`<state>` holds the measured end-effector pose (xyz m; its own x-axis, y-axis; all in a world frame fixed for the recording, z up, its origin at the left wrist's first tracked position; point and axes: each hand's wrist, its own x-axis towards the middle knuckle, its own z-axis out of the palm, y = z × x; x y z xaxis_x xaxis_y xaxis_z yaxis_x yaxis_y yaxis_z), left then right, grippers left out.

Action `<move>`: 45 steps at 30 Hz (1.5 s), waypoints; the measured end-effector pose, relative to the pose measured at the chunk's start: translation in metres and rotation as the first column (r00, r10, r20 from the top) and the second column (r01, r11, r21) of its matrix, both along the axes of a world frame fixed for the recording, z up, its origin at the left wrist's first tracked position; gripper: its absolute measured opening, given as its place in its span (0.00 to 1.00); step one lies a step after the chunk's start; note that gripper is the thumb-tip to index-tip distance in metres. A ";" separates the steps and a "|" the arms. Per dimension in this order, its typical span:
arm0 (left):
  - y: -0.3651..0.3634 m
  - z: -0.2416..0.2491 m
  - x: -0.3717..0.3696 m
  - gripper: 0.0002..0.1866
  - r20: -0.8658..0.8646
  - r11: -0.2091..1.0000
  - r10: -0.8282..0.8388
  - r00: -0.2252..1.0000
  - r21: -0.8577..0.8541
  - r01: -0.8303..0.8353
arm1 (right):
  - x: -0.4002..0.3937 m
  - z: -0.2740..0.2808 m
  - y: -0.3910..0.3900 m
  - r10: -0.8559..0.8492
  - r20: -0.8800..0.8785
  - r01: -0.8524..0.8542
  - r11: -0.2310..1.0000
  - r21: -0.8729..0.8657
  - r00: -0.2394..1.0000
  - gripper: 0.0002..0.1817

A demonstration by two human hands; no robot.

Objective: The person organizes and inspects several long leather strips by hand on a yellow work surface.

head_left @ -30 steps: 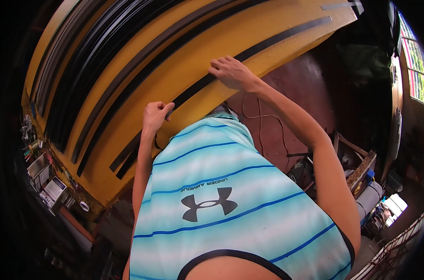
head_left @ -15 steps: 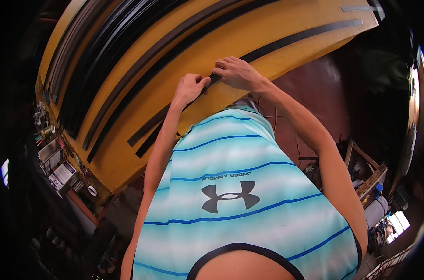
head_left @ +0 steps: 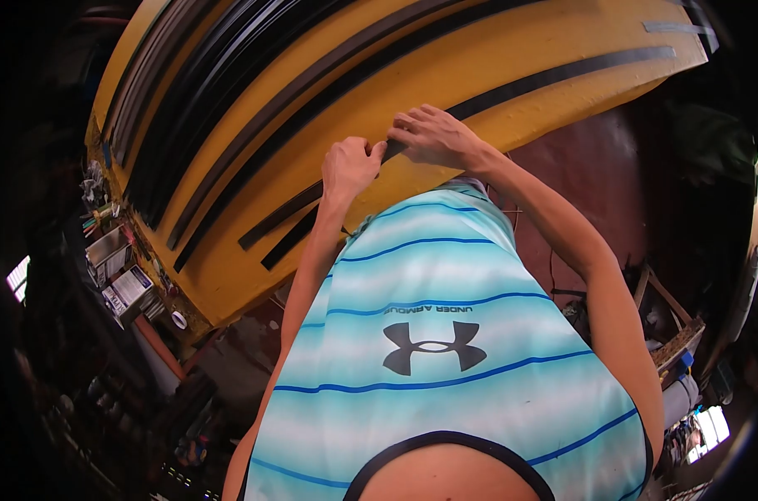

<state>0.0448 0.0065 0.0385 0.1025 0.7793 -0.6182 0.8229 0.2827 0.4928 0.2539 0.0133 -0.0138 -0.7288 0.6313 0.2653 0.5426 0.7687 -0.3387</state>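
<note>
My left hand (head_left: 351, 169) is closed on a long, flat dark strip (head_left: 394, 148) near the front edge of the yellow tabletop (head_left: 471, 63). Just to its right, my right hand (head_left: 435, 138) grips the same strip with bent fingers, so only a short piece shows between the hands. Beyond the right hand a dark length (head_left: 563, 78) runs along the table toward the far right corner. Left of my left wrist lie two strip ends, a brownish one (head_left: 279, 219) and a black one (head_left: 291, 240), side by side; my forearm partly covers them.
More dark strips (head_left: 254, 163) lie lengthwise across the table, with a dense black bunch (head_left: 191, 108) farther back. A short grey strip (head_left: 675, 27) is at the far right corner. Boxes (head_left: 128, 288) stand beyond the left end. Reddish floor (head_left: 575, 175) shows at right, near a wooden frame (head_left: 679, 338).
The view has shifted, moving the scene slightly to the right. Both hands stay on the strip, the left one turned a little more upright with its fingers nearer the right hand.
</note>
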 end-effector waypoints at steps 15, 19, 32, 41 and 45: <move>-0.019 -0.003 -0.036 0.21 0.136 0.992 -0.048 0.990 0.122 0.032 | 0.042 0.008 0.010 -0.089 0.068 0.101 0.975 -0.200 0.994 0.20; -0.011 -0.006 -0.034 0.19 0.135 1.000 0.000 0.991 0.011 -0.001 | 0.037 0.008 0.004 -0.213 0.009 0.202 0.908 -0.367 0.977 0.19; 0.006 -0.019 -0.043 0.20 0.174 0.993 0.056 0.983 -0.108 -0.038 | 0.012 -0.006 -0.005 -0.469 -0.157 0.361 0.820 -0.444 0.869 0.12; 0.005 -0.014 -0.041 0.20 0.167 0.993 0.050 0.985 -0.110 -0.032 | 0.007 -0.010 -0.002 -0.525 -0.177 0.409 0.798 -0.442 0.832 0.17; 0.005 -0.019 -0.040 0.21 0.161 0.995 0.041 0.986 -0.094 -0.026 | 0.006 -0.011 -0.003 -0.532 -0.175 0.445 0.815 -0.372 0.829 0.18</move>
